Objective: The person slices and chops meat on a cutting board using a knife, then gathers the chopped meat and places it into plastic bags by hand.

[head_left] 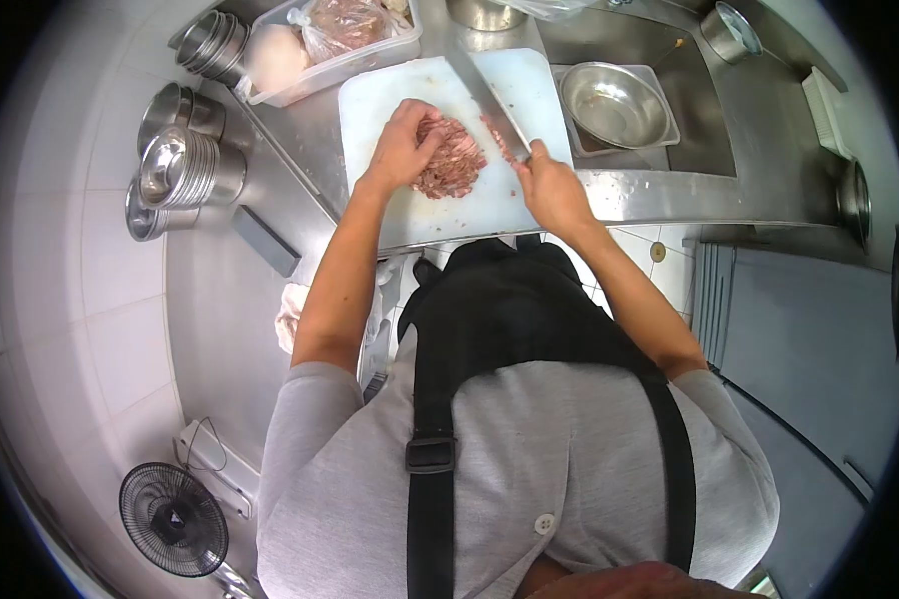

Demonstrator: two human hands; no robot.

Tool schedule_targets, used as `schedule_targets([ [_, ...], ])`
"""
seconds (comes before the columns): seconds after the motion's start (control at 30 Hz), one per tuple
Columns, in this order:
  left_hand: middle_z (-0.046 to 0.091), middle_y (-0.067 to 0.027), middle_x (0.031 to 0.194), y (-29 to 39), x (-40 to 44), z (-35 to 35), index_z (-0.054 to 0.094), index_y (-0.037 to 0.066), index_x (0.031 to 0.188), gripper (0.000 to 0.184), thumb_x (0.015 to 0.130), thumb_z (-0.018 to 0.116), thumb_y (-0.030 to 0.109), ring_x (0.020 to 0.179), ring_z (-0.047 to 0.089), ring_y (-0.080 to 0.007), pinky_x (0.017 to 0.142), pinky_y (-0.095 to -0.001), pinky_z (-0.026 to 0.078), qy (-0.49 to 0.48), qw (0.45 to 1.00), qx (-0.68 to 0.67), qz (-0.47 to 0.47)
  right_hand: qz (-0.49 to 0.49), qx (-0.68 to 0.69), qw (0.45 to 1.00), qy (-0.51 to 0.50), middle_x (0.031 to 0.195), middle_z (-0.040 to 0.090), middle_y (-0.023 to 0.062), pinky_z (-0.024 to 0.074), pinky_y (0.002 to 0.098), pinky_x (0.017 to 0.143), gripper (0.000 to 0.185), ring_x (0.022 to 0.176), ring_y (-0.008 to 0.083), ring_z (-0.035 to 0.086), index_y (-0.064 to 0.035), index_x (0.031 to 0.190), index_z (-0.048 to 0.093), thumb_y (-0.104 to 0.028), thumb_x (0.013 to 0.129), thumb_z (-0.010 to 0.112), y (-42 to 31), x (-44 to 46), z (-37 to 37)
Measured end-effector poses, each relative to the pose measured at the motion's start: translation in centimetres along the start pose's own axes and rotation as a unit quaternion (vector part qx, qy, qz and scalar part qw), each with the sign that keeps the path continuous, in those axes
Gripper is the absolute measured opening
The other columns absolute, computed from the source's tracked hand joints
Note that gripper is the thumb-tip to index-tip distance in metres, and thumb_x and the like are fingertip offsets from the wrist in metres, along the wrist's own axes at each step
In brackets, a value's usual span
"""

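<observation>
left hand (402,148) loosely cupping chopped meat (455,165) | right hand (554,193) gripping knife (486,100) | risk: sideways slip could cut left hand

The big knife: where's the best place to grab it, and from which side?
Probably by the handle, from the person's near right side, as the right hand does. The handle end of the knife is nearest the person, while the long blade slants away over the cutting board, so holding there avoids the edge.
</observation>
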State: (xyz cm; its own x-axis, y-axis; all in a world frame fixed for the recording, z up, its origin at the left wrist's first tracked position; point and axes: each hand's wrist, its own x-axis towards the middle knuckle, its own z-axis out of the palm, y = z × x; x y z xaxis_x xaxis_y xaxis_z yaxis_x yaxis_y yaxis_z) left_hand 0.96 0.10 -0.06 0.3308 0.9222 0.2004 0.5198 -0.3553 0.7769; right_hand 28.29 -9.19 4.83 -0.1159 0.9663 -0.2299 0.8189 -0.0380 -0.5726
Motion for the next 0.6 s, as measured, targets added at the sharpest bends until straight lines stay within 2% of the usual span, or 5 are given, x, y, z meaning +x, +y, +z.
schedule_targets([
  [0.07, 0.064, -0.0166, 0.125, 0.1, -0.2, 0.6, 0.064, 0.004, 0.115, 0.026, 0.095, 0.074, 0.016, 0.112, 0.065, -0.0388, 0.097, -0.0473, 0.054, -0.007, 0.998, 0.031, 0.060, 0.021, 0.016, 0.998, -0.050, 0.108, 0.076, 0.0303, 0.0532, 0.0611, 0.094, 0.037, 0.105, 0.0496, 0.072, 0.0059, 0.129, 0.056, -0.024, 0.108, 0.060, 0.6, 0.5, 1.6],
  [0.13, 0.061, -0.0169, 0.128, -0.1, -0.4, 1.2, 0.063, 0.004, 0.113, 0.028, 0.092, 0.075, 0.017, 0.112, 0.063, -0.0396, 0.098, -0.0484, 0.052, -0.021, 0.991, 0.076, 0.106, -0.002, 0.014, 0.999, -0.038, 0.108, 0.077, 0.0279, 0.0532, 0.0603, 0.094, 0.035, 0.106, 0.0489, 0.072, 0.0054, 0.127, 0.057, -0.024, 0.109, 0.059, -0.4, 0.3, -0.2],
  [0.27, 0.062, -0.0162, 0.129, 0.0, -1.1, 2.3, 0.063, 0.005, 0.111, 0.033, 0.087, 0.078, 0.023, 0.116, 0.060, -0.0406, 0.100, -0.0500, 0.049, 0.023, 0.982, 0.138, 0.124, -0.032, 0.008, 0.998, -0.053, 0.108, 0.078, 0.0238, 0.0533, 0.0591, 0.095, 0.030, 0.108, 0.0473, 0.072, 0.0043, 0.122, 0.058, -0.023, 0.109, 0.059, -1.3, -1.9, -2.5],
  [0.37, 0.063, -0.0158, 0.129, 0.7, -1.3, 2.2, 0.063, 0.006, 0.108, 0.035, 0.085, 0.079, 0.026, 0.118, 0.059, -0.0400, 0.100, -0.0500, 0.048, 0.039, 0.978, 0.155, 0.134, -0.026, -0.014, 0.997, -0.077, 0.108, 0.077, 0.0270, 0.0533, 0.0579, 0.092, 0.027, 0.107, 0.0484, 0.071, 0.0042, 0.117, 0.055, -0.022, 0.110, 0.059, -1.7, -3.0, -2.8],
  [0.6, 0.064, -0.0142, 0.126, -0.2, -1.7, 3.0, 0.062, 0.006, 0.107, 0.035, 0.081, 0.078, 0.024, 0.115, 0.060, -0.0397, 0.098, -0.0493, 0.050, 0.027, 0.983, 0.130, 0.130, -0.009, -0.010, 0.996, -0.083, 0.102, 0.074, 0.0343, 0.0539, 0.0623, 0.092, 0.032, 0.103, 0.0528, 0.072, 0.0075, 0.121, 0.055, -0.022, 0.109, 0.059, -2.1, -0.8, 0.7],
])
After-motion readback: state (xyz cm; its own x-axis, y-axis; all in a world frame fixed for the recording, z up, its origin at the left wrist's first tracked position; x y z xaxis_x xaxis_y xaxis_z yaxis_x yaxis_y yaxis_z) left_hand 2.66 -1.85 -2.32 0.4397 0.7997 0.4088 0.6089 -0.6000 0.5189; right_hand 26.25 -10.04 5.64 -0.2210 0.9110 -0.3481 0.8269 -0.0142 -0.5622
